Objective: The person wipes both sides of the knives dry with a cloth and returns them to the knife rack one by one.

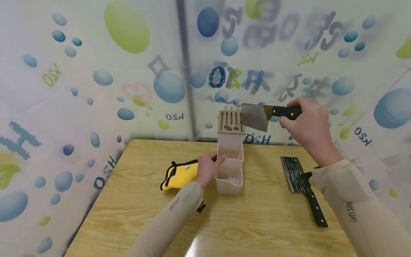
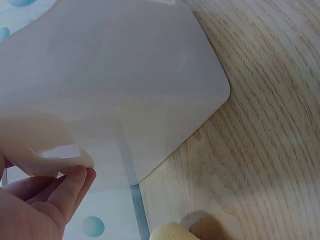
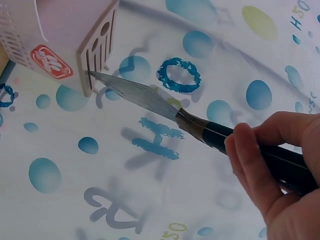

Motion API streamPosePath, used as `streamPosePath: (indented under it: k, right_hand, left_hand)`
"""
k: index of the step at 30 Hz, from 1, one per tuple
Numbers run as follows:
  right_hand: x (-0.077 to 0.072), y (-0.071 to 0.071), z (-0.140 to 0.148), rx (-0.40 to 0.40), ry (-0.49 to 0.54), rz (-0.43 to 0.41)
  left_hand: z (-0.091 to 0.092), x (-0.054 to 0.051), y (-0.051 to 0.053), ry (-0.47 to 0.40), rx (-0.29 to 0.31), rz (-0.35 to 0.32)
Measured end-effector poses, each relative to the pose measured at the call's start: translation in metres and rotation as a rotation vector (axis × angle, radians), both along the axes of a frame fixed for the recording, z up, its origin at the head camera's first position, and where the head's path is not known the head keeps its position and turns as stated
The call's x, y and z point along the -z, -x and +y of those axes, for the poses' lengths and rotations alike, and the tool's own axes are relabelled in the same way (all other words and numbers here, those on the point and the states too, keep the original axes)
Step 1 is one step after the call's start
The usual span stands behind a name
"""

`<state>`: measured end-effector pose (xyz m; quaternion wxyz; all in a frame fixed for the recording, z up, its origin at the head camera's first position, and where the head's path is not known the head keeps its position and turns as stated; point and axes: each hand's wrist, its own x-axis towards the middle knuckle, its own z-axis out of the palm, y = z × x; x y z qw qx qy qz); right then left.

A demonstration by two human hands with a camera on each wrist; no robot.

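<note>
A pale knife holder (image 1: 230,141) with a slotted top and stepped front bins stands upright on the table. My left hand (image 1: 207,167) grips its left side; in the left wrist view the fingers (image 2: 75,185) pinch an edge of the holder's pale wall (image 2: 125,55). High on the right, my right hand (image 1: 309,126) holds a cleaver (image 1: 257,116) by its black handle, the blade roughly level beside the slotted top. In the right wrist view the blade's end (image 3: 127,90) meets the edge of the slots; whether it is inside one I cannot tell.
A yellow pouch with black trim (image 1: 181,176) lies left of the holder, partly behind my left hand. To the right lies another cleaver (image 1: 297,175) with a black-and-white streaked blade. A black object (image 1: 201,206) shows under my left sleeve. Patterned curtain (image 1: 147,89) hangs behind the table.
</note>
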<state>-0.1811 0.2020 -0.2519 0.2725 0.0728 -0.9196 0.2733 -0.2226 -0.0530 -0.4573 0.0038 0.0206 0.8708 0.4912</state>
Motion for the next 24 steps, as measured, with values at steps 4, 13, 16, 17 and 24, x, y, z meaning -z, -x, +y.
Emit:
streamPosePath:
  k: [4,13,16,17,24]
  right_hand:
    - [0.003,0.001,-0.003,-0.002,0.049,0.061]
    - [0.006,0.005,-0.007,-0.018,0.096,0.16]
    - [0.006,0.006,-0.01,-0.025,0.095,0.178]
    - [0.006,0.006,-0.01,-0.03,0.096,0.181]
    - [0.003,0.014,-0.015,-0.044,0.083,0.168]
  left_hand:
    - [0.0,0.001,0.001,-0.009,0.003,0.002]
    - [0.0,0.001,-0.001,-0.016,0.005,-0.011]
    - [0.0,0.001,-0.001,-0.02,0.005,-0.011]
    - [0.0,0.001,-0.001,-0.02,0.004,-0.01]
    - [0.0,0.001,-0.001,-0.016,-0.005,-0.022]
